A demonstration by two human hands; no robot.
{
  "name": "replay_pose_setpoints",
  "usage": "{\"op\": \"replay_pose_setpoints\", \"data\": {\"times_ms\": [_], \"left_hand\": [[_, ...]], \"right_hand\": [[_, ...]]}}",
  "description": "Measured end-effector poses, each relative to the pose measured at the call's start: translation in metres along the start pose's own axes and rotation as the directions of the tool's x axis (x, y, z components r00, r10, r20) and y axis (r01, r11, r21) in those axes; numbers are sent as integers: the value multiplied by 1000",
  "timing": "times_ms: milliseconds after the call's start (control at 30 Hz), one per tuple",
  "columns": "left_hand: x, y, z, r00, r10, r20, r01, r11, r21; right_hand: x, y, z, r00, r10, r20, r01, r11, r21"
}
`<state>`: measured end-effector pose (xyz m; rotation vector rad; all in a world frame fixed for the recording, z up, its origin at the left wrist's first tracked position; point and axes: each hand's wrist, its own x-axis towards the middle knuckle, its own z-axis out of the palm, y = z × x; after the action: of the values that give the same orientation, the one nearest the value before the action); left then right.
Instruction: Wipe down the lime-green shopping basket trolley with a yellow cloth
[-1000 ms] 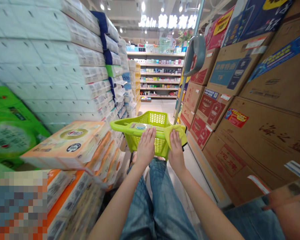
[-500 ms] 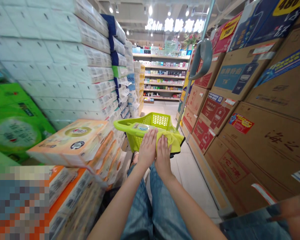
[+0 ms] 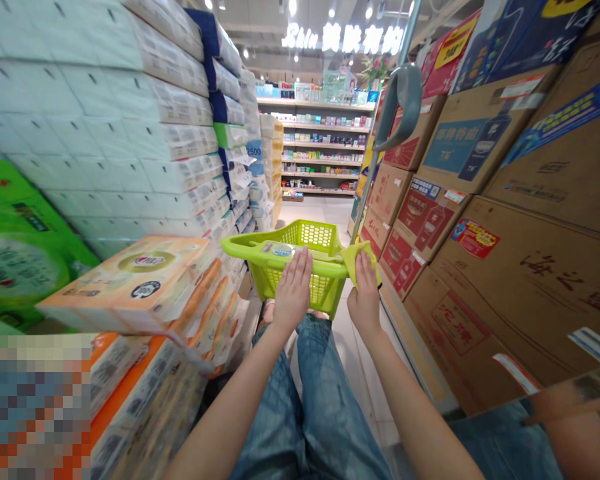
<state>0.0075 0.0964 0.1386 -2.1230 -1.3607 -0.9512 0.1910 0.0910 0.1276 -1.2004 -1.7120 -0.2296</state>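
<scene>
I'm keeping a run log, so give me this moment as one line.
left hand: on green basket | right hand: on yellow cloth, basket's right | nearby: tissue packs, cardboard boxes

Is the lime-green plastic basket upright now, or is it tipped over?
Upright. The open top of the lime-green plastic basket faces up, and its walls with holes go down below the rim.

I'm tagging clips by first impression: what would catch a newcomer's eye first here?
Probably the lime-green basket in the middle, with the left hand flat against its near side and the right hand on a yellow-green cloth at the rim's right end. Next, likely the tall stack of pale packs on the left and the brown cartons on the right, with a glowing white sign beyond.
</scene>
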Motion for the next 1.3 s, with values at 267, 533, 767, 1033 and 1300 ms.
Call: {"op": "replay_pose_setpoints", "data": {"times_ms": [267, 533, 767, 1033, 1300], "left_hand": [[-1, 0, 4, 1000, -11, -20, 11, 1000, 8], [-2, -3, 9, 999, -7, -41, 8, 1000, 8], [1, 4, 10, 997, -28, -69, 25, 999, -42], [1, 5, 10, 996, -46, -74, 42, 997, -58], [0, 0, 8, 998, -37, -54, 35, 999, -38]], "right_hand": [[-25, -56, 41, 998, 8, 63, 2, 985, -171], [-26, -58, 39, 979, -122, 165, 147, 977, -153], [-21, -7, 10, 998, -56, 26, 56, 998, -4], [-23, -38, 26, 998, 28, 56, -24, 997, -69], [-23, -66, 32, 980, -81, 182, 114, 977, -180]]}}
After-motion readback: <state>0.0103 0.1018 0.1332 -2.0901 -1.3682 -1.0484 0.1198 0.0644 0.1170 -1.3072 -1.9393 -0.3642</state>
